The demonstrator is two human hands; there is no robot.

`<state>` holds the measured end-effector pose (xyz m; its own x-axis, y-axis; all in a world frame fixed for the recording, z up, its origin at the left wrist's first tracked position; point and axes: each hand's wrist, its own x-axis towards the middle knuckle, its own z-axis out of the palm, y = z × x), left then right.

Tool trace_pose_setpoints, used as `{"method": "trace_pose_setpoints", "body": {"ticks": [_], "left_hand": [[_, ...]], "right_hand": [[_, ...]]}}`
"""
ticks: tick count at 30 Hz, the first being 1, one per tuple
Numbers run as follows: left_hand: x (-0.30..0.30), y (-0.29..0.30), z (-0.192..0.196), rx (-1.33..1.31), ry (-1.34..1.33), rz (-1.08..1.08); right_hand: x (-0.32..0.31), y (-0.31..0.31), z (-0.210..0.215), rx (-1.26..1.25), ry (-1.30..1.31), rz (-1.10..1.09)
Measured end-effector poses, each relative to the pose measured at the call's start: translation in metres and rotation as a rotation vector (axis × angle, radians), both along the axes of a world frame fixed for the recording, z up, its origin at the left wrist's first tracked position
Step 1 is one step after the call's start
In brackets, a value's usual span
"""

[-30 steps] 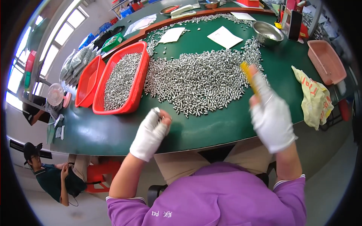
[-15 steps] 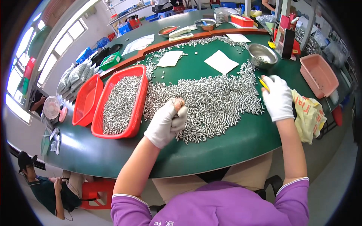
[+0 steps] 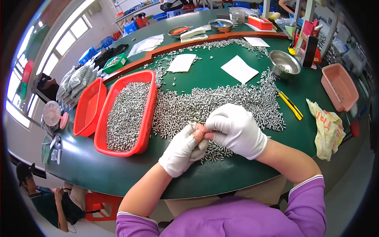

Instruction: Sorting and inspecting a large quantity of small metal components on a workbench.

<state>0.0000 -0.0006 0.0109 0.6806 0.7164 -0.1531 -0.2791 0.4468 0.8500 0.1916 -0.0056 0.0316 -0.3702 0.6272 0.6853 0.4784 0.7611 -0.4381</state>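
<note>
Both of my hands wear white gloves with bare fingertips and meet over the near edge of a wide spread of small silvery metal pieces [image 3: 181,106]. My left hand [image 3: 183,148] is closed, its thumb and forefinger pinched together. Against those fingertips presses my right hand [image 3: 239,130], also closed in a pinch. Whatever sits between the fingers is too small or hidden to make out. A yellow utility knife [image 3: 291,106] lies on the green table [image 3: 130,170], right of the pieces. More pieces fill a red plastic basket [image 3: 151,114] to the left.
An empty-looking red basket [image 3: 85,122] stands farther left. White paper sheets [image 3: 239,69] lie beyond the pieces. At right are a metal bowl [image 3: 285,70], a pink basket [image 3: 347,100] and a yellow plastic bag [image 3: 328,134]. Another person [image 3: 47,201] sits at lower left.
My right hand has let go of the utility knife, leaving it on the table, and has moved left to meet my left hand. The view has shifted slightly.
</note>
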Motion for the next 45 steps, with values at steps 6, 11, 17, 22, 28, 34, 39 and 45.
{"method": "trace_pose_setpoints", "body": {"ticks": [6, 11, 17, 22, 28, 34, 39, 45], "left_hand": [[0.002, 0.0, 0.002, -0.066, -0.043, -0.047], [0.003, 0.003, 0.0, -0.079, -0.073, -0.103], [0.003, -0.003, 0.004, -0.069, -0.03, -0.104], [0.001, -0.002, -0.002, -0.095, -0.124, -0.039], [-0.003, 0.004, -0.01, -0.109, -0.228, -0.044], [-0.003, 0.006, -0.007, -0.116, -0.251, -0.003], [0.004, 0.012, -0.001, -0.192, -0.297, -0.079], [0.016, 0.019, 0.028, -0.173, -0.188, -0.081]], "right_hand": [[0.003, 0.0, -0.017, -0.313, 0.27, 0.078], [0.004, 0.001, -0.021, -0.306, 0.287, 0.071], [0.004, 0.001, -0.017, -0.049, 0.12, 0.096], [0.018, 0.011, -0.005, 0.051, -0.154, -0.203], [0.029, 0.024, -0.022, 0.012, -0.291, -0.329], [0.024, 0.023, -0.024, 0.038, -0.291, -0.332], [0.022, 0.021, -0.022, 0.036, -0.287, -0.357], [0.02, 0.008, 0.0, -0.058, 0.072, -0.243]]}}
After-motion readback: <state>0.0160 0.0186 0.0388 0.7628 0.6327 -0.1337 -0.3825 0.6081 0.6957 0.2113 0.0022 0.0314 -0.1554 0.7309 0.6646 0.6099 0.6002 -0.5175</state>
